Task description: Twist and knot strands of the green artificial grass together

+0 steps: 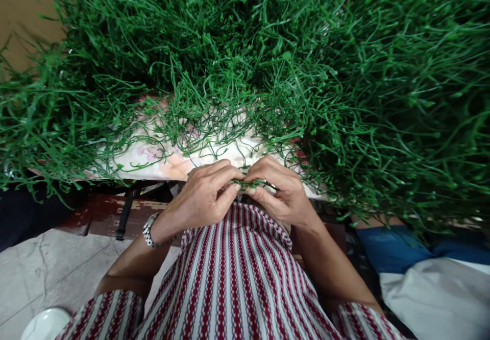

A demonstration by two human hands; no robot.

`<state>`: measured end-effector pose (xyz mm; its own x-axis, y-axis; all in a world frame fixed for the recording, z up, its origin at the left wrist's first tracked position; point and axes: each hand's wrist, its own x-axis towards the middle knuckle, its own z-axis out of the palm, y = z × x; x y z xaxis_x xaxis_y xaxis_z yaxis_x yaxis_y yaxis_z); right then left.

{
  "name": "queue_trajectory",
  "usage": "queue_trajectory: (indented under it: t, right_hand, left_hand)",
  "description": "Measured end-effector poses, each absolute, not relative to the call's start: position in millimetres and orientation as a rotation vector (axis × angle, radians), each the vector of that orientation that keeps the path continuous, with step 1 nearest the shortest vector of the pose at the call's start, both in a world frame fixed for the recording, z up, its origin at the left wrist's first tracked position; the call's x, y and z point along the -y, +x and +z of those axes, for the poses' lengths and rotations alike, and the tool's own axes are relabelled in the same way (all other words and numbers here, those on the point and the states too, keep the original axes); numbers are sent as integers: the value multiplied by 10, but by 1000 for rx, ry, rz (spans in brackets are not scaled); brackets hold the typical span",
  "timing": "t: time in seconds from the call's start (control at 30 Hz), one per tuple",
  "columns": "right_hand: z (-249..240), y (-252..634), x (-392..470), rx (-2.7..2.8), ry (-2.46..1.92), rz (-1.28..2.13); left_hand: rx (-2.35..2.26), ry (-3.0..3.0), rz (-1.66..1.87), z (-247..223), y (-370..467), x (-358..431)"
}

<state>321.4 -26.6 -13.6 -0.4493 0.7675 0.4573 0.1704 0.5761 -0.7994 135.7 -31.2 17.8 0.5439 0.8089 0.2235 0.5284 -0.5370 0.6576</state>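
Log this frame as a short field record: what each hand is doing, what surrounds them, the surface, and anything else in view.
left hand: pinching one end of a small green plastic sprig
right hand: pinching the sprig's other end
surroundings: large heaps of green plastic grass stems ahead and to both sides
surface: floral-patterned cloth under the stems
wrist: silver metal watch on the left
clothing: red-and-white striped garment
lower left: rim of a white bowl

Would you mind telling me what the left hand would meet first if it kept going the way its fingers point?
The left hand points right, so it would probably meet the right hand first, past the green sprig both pinch.
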Motion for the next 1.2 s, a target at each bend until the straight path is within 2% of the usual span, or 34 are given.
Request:
queue_trajectory:
  t: [0.27,0.63,0.9,1.07,1.2]
  right_hand:
    - [-121,3229,306,2077,-797,902]
    - [-140,3316,335,2357,-825,705]
    - [-34,3405,492,2613,-854,611]
    - [40,3690,525,2457,-944,571]
    - [58,3642,450,2309,-938,575]
  left_hand:
    - [-1049,2206,671,135,1356,307]
    - [-1003,2488,517,214,1306,270]
    - [-804,2592,369,283,1218,333]
    - [-879,2465,578,365,1028,267]
    - [-802,2351,512,355,1118,219]
